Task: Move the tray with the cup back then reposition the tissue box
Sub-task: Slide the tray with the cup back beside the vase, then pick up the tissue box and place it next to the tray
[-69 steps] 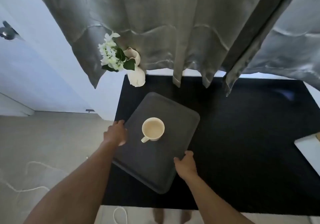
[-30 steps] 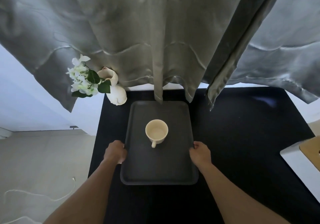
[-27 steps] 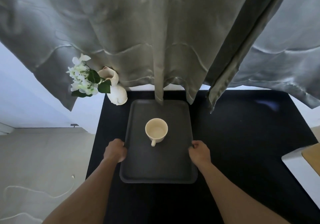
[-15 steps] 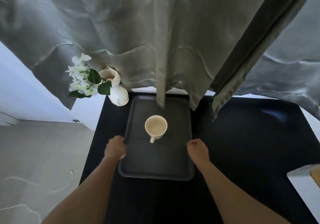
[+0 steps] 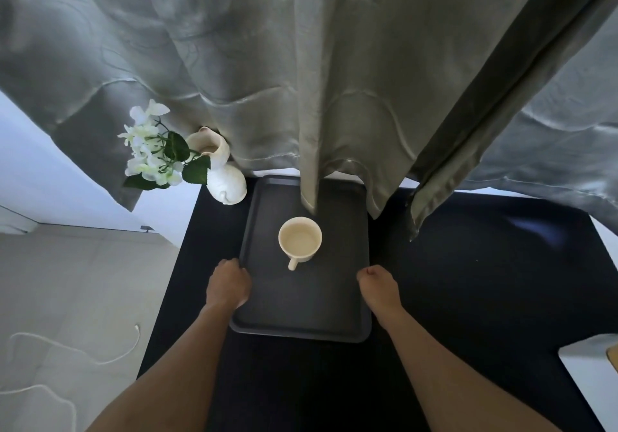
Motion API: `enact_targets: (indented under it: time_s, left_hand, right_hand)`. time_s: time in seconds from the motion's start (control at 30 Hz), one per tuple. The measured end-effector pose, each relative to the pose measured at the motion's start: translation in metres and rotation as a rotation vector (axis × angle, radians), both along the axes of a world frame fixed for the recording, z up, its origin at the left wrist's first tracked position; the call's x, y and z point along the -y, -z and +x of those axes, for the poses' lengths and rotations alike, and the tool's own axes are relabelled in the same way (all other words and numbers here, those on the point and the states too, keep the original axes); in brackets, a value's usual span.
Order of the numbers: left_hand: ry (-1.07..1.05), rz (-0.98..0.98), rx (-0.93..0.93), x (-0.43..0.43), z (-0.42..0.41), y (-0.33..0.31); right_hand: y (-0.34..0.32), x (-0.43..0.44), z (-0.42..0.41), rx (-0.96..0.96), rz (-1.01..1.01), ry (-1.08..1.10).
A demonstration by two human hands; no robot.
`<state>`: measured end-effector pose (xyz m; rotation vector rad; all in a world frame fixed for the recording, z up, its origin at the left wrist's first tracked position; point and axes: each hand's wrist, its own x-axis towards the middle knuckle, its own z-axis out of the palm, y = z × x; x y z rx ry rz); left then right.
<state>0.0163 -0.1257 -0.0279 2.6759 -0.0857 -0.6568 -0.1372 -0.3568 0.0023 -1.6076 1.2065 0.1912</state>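
dark tray (image 5: pixel 301 301) lying flat on the black worktop (image 5: pixel 485 281), far edge under the grey curtain (image 5: pixel 334 97), with a cream cup (image 5: pixel 300 239) upright near its centre. left hand (image 5: pixel 228 283) in a clenched grip on the tray's left rim; right hand (image 5: pixel 379 286) curled at the right rim, grip on the rim not discernible. white vase (image 5: pixel 225 177) of flowers (image 5: pixel 150 151) just beside the tray's far-left corner.

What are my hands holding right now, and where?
Both hands grip the tray: left hand on its left long edge, right hand on its right edge.
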Motion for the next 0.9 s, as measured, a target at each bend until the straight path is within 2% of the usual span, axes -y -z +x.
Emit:
enact_targets:
  time_s: [0.23, 0.43, 0.63, 0.9]
  left_hand:
    - [-0.029, -0.028, -0.056, 0.008, -0.004, -0.008]
    - [-0.029, -0.158, 0.096, 0.014, -0.010, -0.022]
    - [0.166, -0.224, 0.207, 0.028, -0.024, -0.047]
    - [0.380, -0.277, 0.275, 0.037, -0.044, -0.076]
  right_hand:
    - [0.007, 0.003, -0.001, -0.004, 0.024, -0.068]
    - [0.007, 0.003, -0.006, -0.023, -0.016, -0.194]
    - [-0.019, -0.004, -0.013, 0.059, -0.170, -0.185]
    - [-0.053, -0.023, -0.034, 0.109, -0.224, -0.170]
